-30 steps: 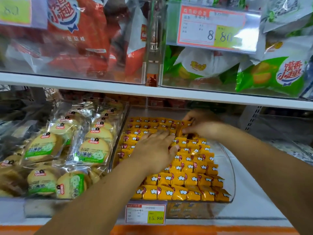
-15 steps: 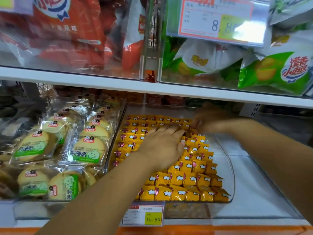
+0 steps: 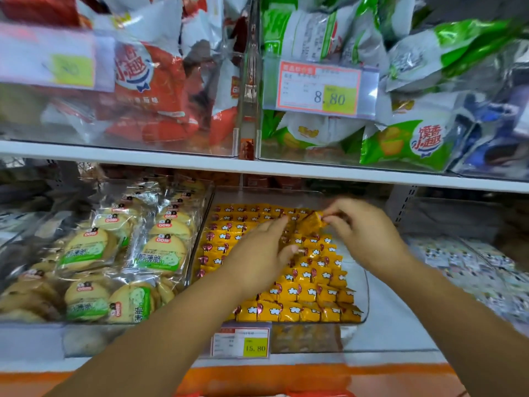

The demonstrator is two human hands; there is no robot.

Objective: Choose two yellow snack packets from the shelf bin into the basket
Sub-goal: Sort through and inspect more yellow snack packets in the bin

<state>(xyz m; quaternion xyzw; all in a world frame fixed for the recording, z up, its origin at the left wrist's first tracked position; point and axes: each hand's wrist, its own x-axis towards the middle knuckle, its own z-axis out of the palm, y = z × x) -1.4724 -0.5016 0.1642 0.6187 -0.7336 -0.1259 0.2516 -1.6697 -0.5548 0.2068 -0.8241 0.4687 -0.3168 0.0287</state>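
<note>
Yellow packet pinched, basket unseen.
The yellow packet [image 3: 310, 222] is raised at the shelf bin's [image 3: 367, 296] 1 o'clock, the right hand's [image 3: 363, 233] grip narrow on its edge; so thin a pinch may slip. The left hand [image 3: 263, 253], at its 8 o'clock, flat and empty, could drag neighbouring packets [image 3: 300, 290].

Grips: two – left grip [image 3: 257, 253], right grip [image 3: 363, 230]. Price tags: three – blurred tag [image 3: 57, 67] at 10 o'clock, 8.80 tag [image 3: 319, 88] at 1 o'clock, 15.80 tag [image 3: 240, 342] at 6 o'clock. Yellow snack packets [image 3: 297, 293]: dozens, beyond exact count; one raised packet [image 3: 310, 220].
</note>
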